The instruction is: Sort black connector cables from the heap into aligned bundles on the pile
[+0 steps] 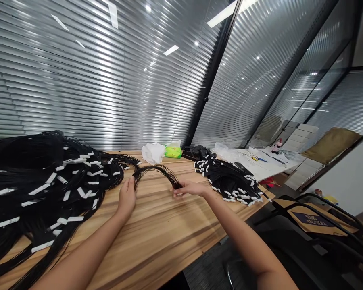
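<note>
The left hand (127, 197) and right hand (190, 188), fingers closed narrow, pinch both ends of a thin bundle of black strands (157, 170); it looks light and soft, best held at the ends.

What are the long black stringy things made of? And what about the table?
The arched black strands look like thin synthetic fibre or hair, because they are fine, bendy and a little shiny; I can't tell which from here. The tabletop looks like wood or wood veneer, with streaky brown grain and a smooth satin finish.
</note>
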`<state>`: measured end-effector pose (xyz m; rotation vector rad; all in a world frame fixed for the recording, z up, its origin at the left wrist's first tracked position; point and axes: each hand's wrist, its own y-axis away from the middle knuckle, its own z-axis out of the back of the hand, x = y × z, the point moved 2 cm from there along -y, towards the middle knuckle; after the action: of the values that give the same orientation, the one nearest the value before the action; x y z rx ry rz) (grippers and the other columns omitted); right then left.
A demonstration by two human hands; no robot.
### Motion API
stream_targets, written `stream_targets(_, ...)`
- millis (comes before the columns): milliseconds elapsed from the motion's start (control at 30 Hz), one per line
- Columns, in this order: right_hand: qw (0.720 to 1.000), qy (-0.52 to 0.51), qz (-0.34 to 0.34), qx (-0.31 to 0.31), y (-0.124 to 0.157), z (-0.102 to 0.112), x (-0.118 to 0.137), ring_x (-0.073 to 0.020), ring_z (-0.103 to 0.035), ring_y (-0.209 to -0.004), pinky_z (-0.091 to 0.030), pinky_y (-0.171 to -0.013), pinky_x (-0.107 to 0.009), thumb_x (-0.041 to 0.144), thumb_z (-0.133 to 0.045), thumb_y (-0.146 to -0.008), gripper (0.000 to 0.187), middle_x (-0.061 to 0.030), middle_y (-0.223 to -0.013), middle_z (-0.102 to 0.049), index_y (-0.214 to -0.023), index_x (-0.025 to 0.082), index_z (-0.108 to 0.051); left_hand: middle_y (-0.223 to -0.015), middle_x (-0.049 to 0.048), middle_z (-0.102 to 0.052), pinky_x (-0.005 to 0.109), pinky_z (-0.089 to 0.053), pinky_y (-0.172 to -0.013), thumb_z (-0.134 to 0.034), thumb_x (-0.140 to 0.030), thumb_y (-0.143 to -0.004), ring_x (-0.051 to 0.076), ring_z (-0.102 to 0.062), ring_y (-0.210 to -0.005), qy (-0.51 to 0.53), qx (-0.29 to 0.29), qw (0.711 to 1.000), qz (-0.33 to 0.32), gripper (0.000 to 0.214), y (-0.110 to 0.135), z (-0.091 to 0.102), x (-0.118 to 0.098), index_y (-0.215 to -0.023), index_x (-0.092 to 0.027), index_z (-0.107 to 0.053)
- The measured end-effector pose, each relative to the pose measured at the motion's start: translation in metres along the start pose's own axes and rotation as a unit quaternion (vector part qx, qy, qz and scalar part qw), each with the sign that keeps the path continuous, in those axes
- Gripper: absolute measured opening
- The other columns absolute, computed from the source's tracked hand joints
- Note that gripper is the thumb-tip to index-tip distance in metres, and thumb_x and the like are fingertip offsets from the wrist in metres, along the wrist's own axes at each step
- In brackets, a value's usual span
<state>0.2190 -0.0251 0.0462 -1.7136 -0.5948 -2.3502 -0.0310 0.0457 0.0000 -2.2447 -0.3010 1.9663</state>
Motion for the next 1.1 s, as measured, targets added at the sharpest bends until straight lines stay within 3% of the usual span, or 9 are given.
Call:
stream_targets(167, 0.996, -0.081, 0.019, -0.010, -0.024, -0.023, -0.021, -0.0168, -0.067, -0.082, -0.047, -0.077, -0.029, 0.047, -0.071, -0.074, 0.042, -0.0088, -0.094, -0.072, -0.100, 0.014, -0.067, -0.064, -0.0010, -0.049, 0.023, -0.037, -0.049, -0.038, -0.055, -0.082, 0.013, -0.045, -0.054, 0.010, -0.013, 1.000, 0.003, 0.036, -0.010, 0.000, 0.007, -0.073, -0.021, -0.044)
stream_targets(333, 0.983, -0.172, 0.028, 0.058, -0.070, -0.055, -0.023, -0.0199, -0.069, -0.090, -0.051, -0.076, -0.030, 0.055, -0.066, -0.075, 0.053, -0.0159, -0.111, -0.070, -0.107, 0.013, -0.065, -0.073, 0.0016, -0.060, 0.033, -0.046, -0.076, -0.050, -0.046, -0.078, 0.021, -0.058, -0.079, -0.063, 0.056, 0.996, 0.004, 0.025, -0.007, -0.003, 0.014, -0.075, -0.021, -0.054)
stream_targets(467, 0.976, -0.189, 0.005, 0.105, -0.090, -0.057, -0.025, -0.0203, -0.070, -0.090, -0.052, -0.069, -0.025, 0.055, -0.067, -0.075, 0.050, -0.0168, -0.120, -0.066, -0.104, 0.014, -0.065, -0.074, 0.0015, -0.062, 0.040, -0.043, -0.084, -0.056, -0.045, -0.078, 0.025, -0.059, -0.082, -0.132, 0.089, 0.987, 0.018, 0.023, -0.001, -0.004, 0.018, -0.076, -0.022, -0.054)
stream_targets(600, 0.967, -0.203, -0.016, 0.154, -0.088, -0.047, -0.026, -0.0213, -0.071, -0.092, -0.054, -0.073, -0.027, 0.053, -0.070, -0.074, 0.048, -0.0175, -0.121, -0.066, -0.100, 0.014, -0.064, -0.087, 0.0041, -0.066, 0.039, -0.043, -0.091, -0.046, -0.046, -0.085, 0.026, -0.059, -0.096, -0.191, 0.177, 0.965, -0.002, 0.026, 0.005, -0.007, 0.014, -0.087, -0.021, -0.055)
stream_targets(733, 0.962, -0.191, -0.020, 0.193, -0.078, -0.044, -0.027, -0.0215, -0.071, -0.093, -0.053, -0.078, -0.028, 0.052, -0.071, -0.075, 0.052, -0.0190, -0.119, -0.067, -0.107, 0.011, -0.065, -0.107, 0.0062, -0.066, 0.035, -0.041, -0.098, -0.041, -0.048, -0.089, 0.024, -0.056, -0.109, -0.173, 0.259, 0.950, -0.014, 0.033, 0.012, -0.014, 0.009, -0.100, -0.020, -0.056)
stream_targets(833, 0.958, -0.208, -0.021, 0.198, -0.073, -0.047, -0.027, -0.0212, -0.071, -0.091, -0.053, -0.079, -0.030, 0.051, -0.071, -0.074, 0.054, -0.0182, -0.115, -0.069, -0.110, 0.012, -0.065, -0.103, 0.0067, -0.067, 0.037, -0.042, -0.095, -0.044, -0.050, -0.088, 0.025, -0.058, -0.102, -0.186, 0.270, 0.944, 0.023, 0.036, 0.015, -0.015, 0.011, -0.098, -0.020, -0.059)
stream_targets(967, 0.950, -0.235, -0.027, 0.206, -0.069, -0.054, -0.023, -0.0211, -0.072, -0.084, -0.053, -0.080, -0.033, 0.050, -0.073, -0.072, 0.053, -0.0166, -0.105, -0.072, -0.108, 0.012, -0.066, -0.101, 0.0067, -0.070, 0.036, -0.039, -0.098, -0.055, -0.045, -0.082, 0.027, -0.058, -0.105, -0.163, 0.238, 0.957, 0.031, 0.031, 0.015, -0.011, 0.014, -0.099, -0.022, -0.067)
stream_targets(1100, 0.934, -0.261, -0.030, 0.243, -0.063, -0.062, -0.019, -0.0241, -0.073, -0.079, -0.052, -0.082, -0.039, 0.051, -0.071, -0.074, 0.050, -0.0174, -0.092, -0.075, -0.099, 0.008, -0.068, -0.068, 0.0032, -0.069, 0.033, -0.047, -0.077, -0.063, -0.039, -0.071, 0.024, -0.059, -0.074, -0.129, 0.284, 0.947, 0.073, 0.018, 0.019, -0.009, 0.008, -0.065, -0.023, -0.069)
